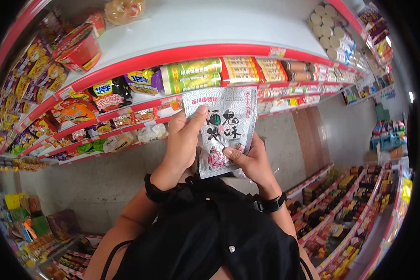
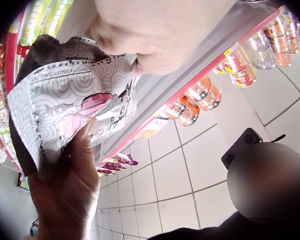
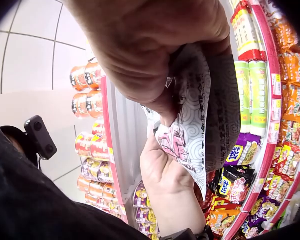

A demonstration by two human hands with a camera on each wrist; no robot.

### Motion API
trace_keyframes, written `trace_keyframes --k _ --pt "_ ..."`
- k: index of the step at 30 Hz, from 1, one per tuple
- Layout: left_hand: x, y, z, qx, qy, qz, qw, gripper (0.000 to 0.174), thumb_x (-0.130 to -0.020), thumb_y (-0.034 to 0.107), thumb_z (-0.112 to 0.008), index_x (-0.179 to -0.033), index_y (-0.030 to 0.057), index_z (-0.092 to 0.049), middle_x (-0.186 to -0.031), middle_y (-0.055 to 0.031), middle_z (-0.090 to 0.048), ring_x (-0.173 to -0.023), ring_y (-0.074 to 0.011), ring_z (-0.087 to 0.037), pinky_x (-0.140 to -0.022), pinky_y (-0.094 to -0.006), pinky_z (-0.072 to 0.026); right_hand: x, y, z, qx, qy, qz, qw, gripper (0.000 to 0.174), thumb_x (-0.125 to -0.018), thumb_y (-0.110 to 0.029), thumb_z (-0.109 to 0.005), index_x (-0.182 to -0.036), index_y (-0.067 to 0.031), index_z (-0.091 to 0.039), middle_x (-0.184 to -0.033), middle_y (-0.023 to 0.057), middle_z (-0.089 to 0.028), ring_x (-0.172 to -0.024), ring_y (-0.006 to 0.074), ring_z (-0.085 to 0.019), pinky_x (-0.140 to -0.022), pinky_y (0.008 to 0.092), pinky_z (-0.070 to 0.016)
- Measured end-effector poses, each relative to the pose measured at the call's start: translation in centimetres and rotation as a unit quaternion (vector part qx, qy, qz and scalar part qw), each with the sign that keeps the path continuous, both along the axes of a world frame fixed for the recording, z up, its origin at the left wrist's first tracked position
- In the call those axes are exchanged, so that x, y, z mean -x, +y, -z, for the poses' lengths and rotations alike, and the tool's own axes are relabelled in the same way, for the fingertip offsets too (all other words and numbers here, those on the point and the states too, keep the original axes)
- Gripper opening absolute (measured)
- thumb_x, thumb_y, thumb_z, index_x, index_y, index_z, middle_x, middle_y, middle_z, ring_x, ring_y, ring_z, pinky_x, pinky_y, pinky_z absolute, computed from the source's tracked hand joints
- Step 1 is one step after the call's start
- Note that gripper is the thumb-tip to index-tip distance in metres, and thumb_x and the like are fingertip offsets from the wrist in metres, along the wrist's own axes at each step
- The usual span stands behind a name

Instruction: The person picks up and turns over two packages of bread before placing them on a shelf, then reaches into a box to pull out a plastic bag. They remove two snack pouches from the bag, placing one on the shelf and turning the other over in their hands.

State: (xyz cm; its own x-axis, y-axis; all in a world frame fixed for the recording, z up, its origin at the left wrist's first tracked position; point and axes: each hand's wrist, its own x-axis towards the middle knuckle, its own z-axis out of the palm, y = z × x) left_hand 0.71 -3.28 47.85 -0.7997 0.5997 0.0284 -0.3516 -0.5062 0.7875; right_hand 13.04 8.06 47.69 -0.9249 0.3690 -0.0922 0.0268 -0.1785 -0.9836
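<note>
A silver-white food pouch (image 1: 226, 126) with a swirl pattern, black and red Chinese lettering and pink figures is held up before the chest. My left hand (image 1: 184, 140) grips its left edge, thumb lying across the printed front near the top. Lower on the right side, my right hand (image 1: 253, 161) pinches the pouch, thumb on the front and fingers behind. In the left wrist view the pouch (image 2: 85, 100) bulges and creases between both hands. The right wrist view shows its darker back, with the right hand (image 3: 160, 55) close in front of the camera.
Ahead runs a red-edged shelf (image 1: 172, 55) with bundled noodles (image 1: 191, 74), bagged instant noodles (image 1: 109, 95) and a red noodle bowl (image 1: 79, 49). Bottles and jars (image 1: 331, 210) fill shelves at the lower right. Grey floor (image 1: 98, 186) shows between the shelf and the body.
</note>
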Motion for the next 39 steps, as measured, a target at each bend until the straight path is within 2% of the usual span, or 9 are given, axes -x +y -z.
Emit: trace_keyframes --k 3,10,15,21,27,29,32,35,39 --pt "0.0 0.3 1.0 -0.009 -0.015 0.008 1.0 0.019 -0.091 0.014 -0.055 -0.105 0.0023 -0.06 -0.101 -0.0034 -0.063 -0.091 -0.0078 -0.057 -0.081 -0.0244 -0.0436 -0.4 -0.4 0.3 0.008 -0.015 0.025 1.0 0.053 -0.08 -0.001 -0.067 -0.126 0.0016 -0.041 -0.113 0.0077 -0.058 -0.102 0.0121 -0.053 -0.089 0.0284 -0.0431" --pt "-2.1 1.0 1.1 0.004 -0.015 0.039 0.999 0.024 -0.091 0.014 -0.055 -0.111 0.0004 -0.056 -0.106 -0.0051 -0.061 -0.095 -0.009 -0.056 -0.083 -0.0251 -0.0439 -2.6 0.5 0.2 0.008 -0.031 0.035 0.999 0.051 -0.081 0.001 -0.066 -0.125 0.0027 -0.041 -0.111 0.0086 -0.059 -0.102 0.0131 -0.054 -0.089 0.0284 -0.0437" --pt "-7.1 3.8 1.0 0.03 0.001 0.029 0.999 0.024 -0.091 0.013 -0.056 -0.111 0.0007 -0.055 -0.105 -0.0055 -0.061 -0.095 -0.0094 -0.056 -0.083 -0.0254 -0.044 -7.3 3.9 0.9 0.017 -0.001 0.016 1.0 0.05 -0.081 0.001 -0.065 -0.125 0.003 -0.041 -0.113 0.0094 -0.058 -0.102 0.0133 -0.054 -0.088 0.0285 -0.0443" --pt "-16.1 8.9 1.7 0.104 0.016 0.034 0.994 0.034 -0.088 0.015 -0.059 -0.118 0.0004 -0.049 -0.112 -0.0071 -0.058 -0.101 -0.0114 -0.054 -0.087 -0.0273 -0.0428 -15.5 10.3 1.4 0.029 0.032 -0.001 0.999 0.051 -0.08 0.002 -0.065 -0.125 0.0031 -0.041 -0.113 0.0091 -0.058 -0.103 0.0126 -0.053 -0.089 0.0286 -0.0432" --pt "-24.0 12.0 1.3 0.147 0.04 0.139 0.979 0.041 -0.087 0.014 -0.061 -0.122 0.0004 -0.046 -0.114 -0.0079 -0.057 -0.104 -0.0139 -0.054 -0.09 -0.0305 -0.0431 -21.3 15.9 1.9 0.039 0.071 -0.029 0.996 0.052 -0.08 -0.001 -0.065 -0.125 0.0033 -0.041 -0.112 0.0091 -0.058 -0.102 0.012 -0.053 -0.088 0.0282 -0.0433" --pt "-25.8 12.9 0.4 0.159 0.028 0.118 0.98 0.042 -0.084 0.01 -0.064 -0.121 0.001 -0.047 -0.114 -0.008 -0.057 -0.104 -0.0143 -0.055 -0.089 -0.031 -0.0447 -22.2 17.0 1.9 0.032 0.088 -0.036 0.995 0.05 -0.08 -0.003 -0.067 -0.123 0.0031 -0.043 -0.11 0.0093 -0.059 -0.1 0.0131 -0.055 -0.086 0.0289 -0.0449" --pt "-26.8 13.7 -0.4 0.2 0.08 0.143 0.966 0.046 -0.078 0.002 -0.068 -0.12 0.001 -0.048 -0.112 -0.0076 -0.058 -0.102 -0.014 -0.056 -0.087 -0.0304 -0.0467 -23.1 17.9 1.7 0.052 0.097 -0.05 0.993 0.049 -0.08 -0.002 -0.066 -0.123 0.0034 -0.043 -0.11 0.0092 -0.059 -0.1 0.0124 -0.054 -0.087 0.0288 -0.0445" --pt "-27.0 14.1 0.8 0.234 0.133 0.148 0.952 0.045 -0.078 0.001 -0.067 -0.119 -0.0001 -0.048 -0.111 -0.0071 -0.058 -0.101 -0.0131 -0.055 -0.087 -0.0301 -0.0466 -23.7 18.6 2.4 0.074 0.09 -0.049 0.992 0.047 -0.08 -0.001 -0.065 -0.122 0.0032 -0.044 -0.109 0.0088 -0.058 -0.1 0.0118 -0.053 -0.087 0.0285 -0.0444" --pt "-26.1 14.6 1.7 0.231 0.175 0.156 0.944 0.042 -0.08 0.0 -0.064 -0.119 -0.0012 -0.048 -0.109 -0.0063 -0.059 -0.099 -0.0122 -0.055 -0.086 -0.0299 -0.046 -23.5 19.3 3.1 0.034 0.074 -0.035 0.996 0.053 -0.08 -0.005 -0.067 -0.126 0.0026 -0.04 -0.11 0.008 -0.057 -0.101 0.0117 -0.052 -0.087 0.0284 -0.0441"
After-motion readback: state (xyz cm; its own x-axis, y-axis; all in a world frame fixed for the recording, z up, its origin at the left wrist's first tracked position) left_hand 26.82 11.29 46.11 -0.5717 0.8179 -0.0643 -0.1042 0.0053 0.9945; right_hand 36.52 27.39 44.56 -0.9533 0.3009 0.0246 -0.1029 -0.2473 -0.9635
